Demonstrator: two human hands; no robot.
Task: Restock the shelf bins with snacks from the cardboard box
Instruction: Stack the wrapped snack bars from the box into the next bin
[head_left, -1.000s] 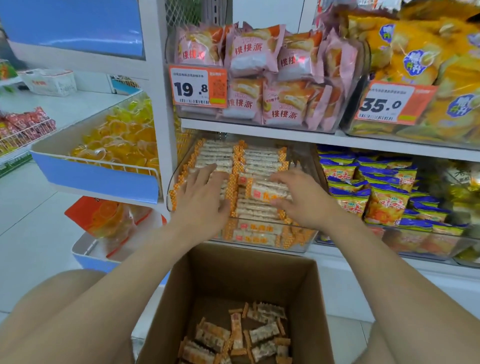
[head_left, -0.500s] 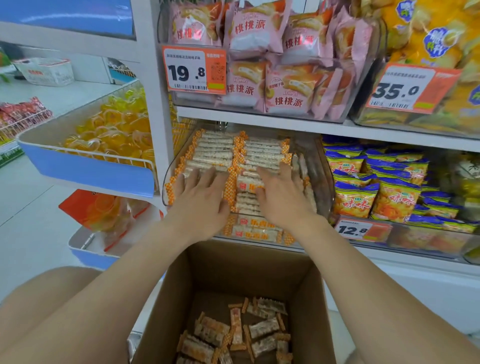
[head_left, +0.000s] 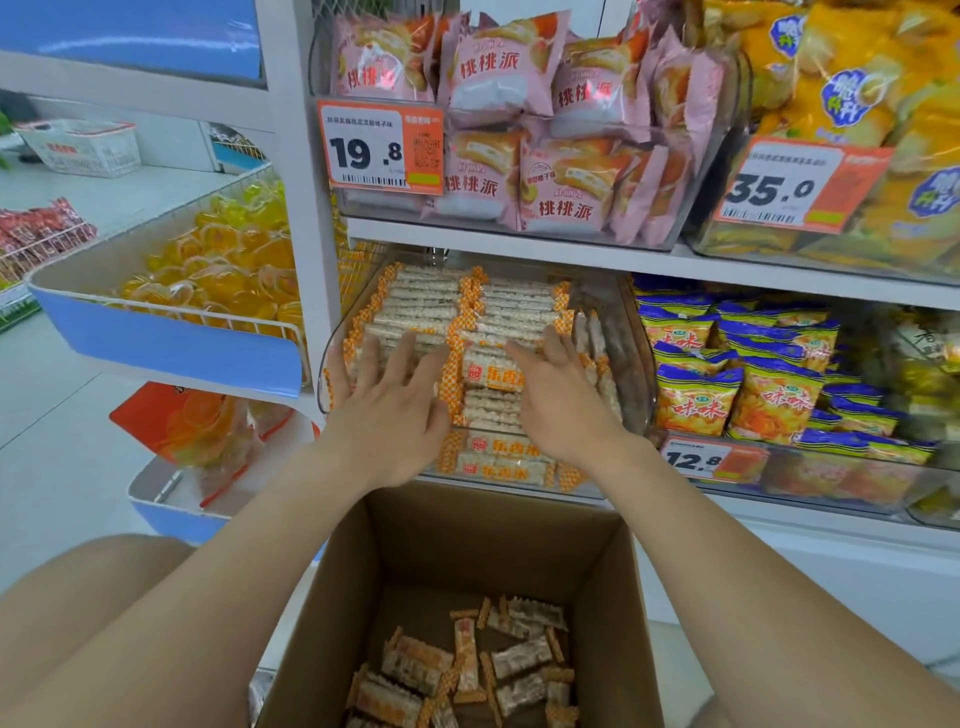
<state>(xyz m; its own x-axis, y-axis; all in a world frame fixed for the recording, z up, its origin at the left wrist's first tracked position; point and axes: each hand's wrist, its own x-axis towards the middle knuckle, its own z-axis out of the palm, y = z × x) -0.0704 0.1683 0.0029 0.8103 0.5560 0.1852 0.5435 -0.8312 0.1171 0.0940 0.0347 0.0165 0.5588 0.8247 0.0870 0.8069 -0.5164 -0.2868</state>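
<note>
A clear shelf bin (head_left: 631, 364) on the middle shelf holds rows of white snack bars with orange checked ends (head_left: 488, 306). My left hand (head_left: 387, 402) lies flat on the left rows with its fingers spread and straight. My right hand (head_left: 558, 397) rests flat on the right rows, fingers straight. Neither hand holds a bar. Below my forearms stands an open cardboard box (head_left: 395, 577), and several more of the same snack bars (head_left: 511, 660) lie loose on its bottom.
Above the bin sits a bin of pink pastry packs (head_left: 519, 130) with a 19.8 price tag (head_left: 382, 150). Blue and yellow snack bags (head_left: 737, 374) fill the bin to the right. A blue-fronted wire basket of yellow jelly cups (head_left: 208, 270) juts out at the left.
Both hands have slid a little over the bars and now lie closer together near the bin's middle. The camera has tilted so the box sits lower in view.
</note>
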